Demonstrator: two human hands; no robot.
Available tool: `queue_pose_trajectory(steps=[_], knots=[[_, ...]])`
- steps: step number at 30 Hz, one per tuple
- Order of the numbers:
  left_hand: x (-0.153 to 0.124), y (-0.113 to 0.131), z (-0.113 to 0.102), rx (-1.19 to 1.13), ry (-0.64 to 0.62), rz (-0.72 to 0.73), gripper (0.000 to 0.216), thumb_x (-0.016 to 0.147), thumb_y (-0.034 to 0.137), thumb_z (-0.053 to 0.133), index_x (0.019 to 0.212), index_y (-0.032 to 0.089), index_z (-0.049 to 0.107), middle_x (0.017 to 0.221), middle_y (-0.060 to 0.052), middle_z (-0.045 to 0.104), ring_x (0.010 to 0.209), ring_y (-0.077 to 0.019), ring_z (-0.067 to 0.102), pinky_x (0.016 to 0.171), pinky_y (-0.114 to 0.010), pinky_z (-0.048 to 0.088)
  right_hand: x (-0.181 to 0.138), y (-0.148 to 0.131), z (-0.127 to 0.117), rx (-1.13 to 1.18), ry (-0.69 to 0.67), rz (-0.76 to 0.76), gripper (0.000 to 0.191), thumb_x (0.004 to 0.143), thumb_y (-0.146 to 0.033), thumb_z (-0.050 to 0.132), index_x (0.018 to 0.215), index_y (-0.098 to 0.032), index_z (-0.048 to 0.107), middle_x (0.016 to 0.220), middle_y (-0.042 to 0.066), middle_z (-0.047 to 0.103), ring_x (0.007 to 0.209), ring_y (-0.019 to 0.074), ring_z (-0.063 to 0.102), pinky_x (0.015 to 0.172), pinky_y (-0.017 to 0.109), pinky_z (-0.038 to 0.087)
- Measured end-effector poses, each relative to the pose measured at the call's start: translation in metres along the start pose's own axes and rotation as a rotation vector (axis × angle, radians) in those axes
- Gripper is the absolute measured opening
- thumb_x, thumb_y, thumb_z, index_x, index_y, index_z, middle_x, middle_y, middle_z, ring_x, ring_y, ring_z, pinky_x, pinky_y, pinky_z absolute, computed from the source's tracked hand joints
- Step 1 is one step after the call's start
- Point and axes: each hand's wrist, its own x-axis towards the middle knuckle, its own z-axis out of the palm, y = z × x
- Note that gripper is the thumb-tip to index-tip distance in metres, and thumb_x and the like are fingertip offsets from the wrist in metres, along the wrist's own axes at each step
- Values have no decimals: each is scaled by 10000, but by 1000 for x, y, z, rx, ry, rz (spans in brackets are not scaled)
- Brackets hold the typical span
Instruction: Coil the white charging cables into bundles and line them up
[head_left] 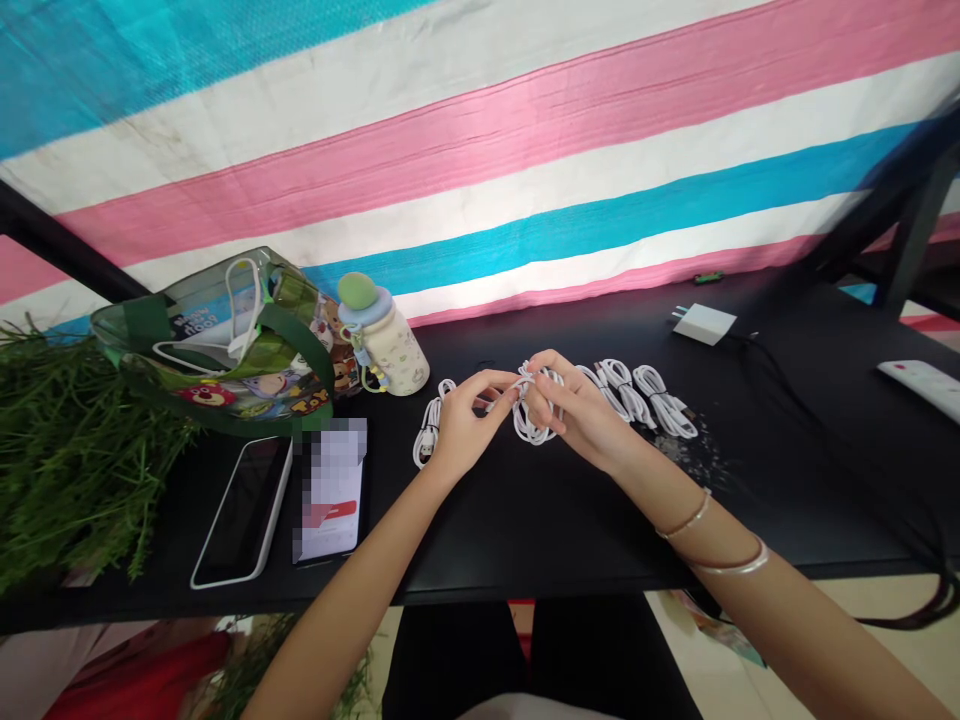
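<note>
Both my hands meet above the middle of a black table [525, 520]. My left hand [465, 420] pinches one end of a coiled white cable [531, 425] between thumb and fingers. My right hand [574, 405] grips the same coil from the right, fingers curled round its loops. Another bundled white cable [429, 432] lies just left of my left hand. Further coiled white cables [645, 398] lie in a row to the right of my right hand.
A white charger plug [703, 323] sits at the back right. A cream bottle with a green lid [382, 338] and a clear cartoon bag [225, 350] stand at the left. Two phones [244, 510] lie near the front edge. Green plants [67, 450] cover the far left.
</note>
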Motion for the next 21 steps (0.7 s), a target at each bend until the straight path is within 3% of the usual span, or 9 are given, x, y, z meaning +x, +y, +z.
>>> queue_pose_trajectory(steps=[5,11,15,18,21], knots=[[-2,-3,4,60,-81,-8,215,771,188,608,951,264,697,980,-3,718,710,-145,594,622,-252,470,1,0,0,8,22,-8,386,743,-528,673,898,-245,461,412,-139,390,353,71,266,440,244,271],[-3,-4,4,245,-151,-35,304,785,162,586,1066,258,649,889,3,720,686,-149,598,615,-256,466,2,0,1,106,57,-17,428,692,-557,713,899,-248,501,432,-129,427,350,59,232,410,233,245],[-4,-5,4,304,-175,-13,335,801,189,601,1127,264,604,933,4,719,759,-159,637,650,-261,491,3,-1,-1,128,93,-27,416,675,-539,732,890,-250,523,433,-123,415,366,66,260,401,230,251],[-7,-6,7,337,-86,86,398,778,187,643,1163,251,569,1046,-26,700,936,-197,633,748,-301,514,5,-2,-2,140,147,-26,437,633,-499,774,894,-254,523,447,-123,417,384,71,299,402,225,277],[-10,-7,11,388,77,200,326,743,197,698,1052,220,598,1077,-55,682,1048,-233,590,846,-349,505,7,-2,-4,173,245,-38,484,560,-461,827,869,-252,518,465,-124,452,399,67,334,415,215,316]])
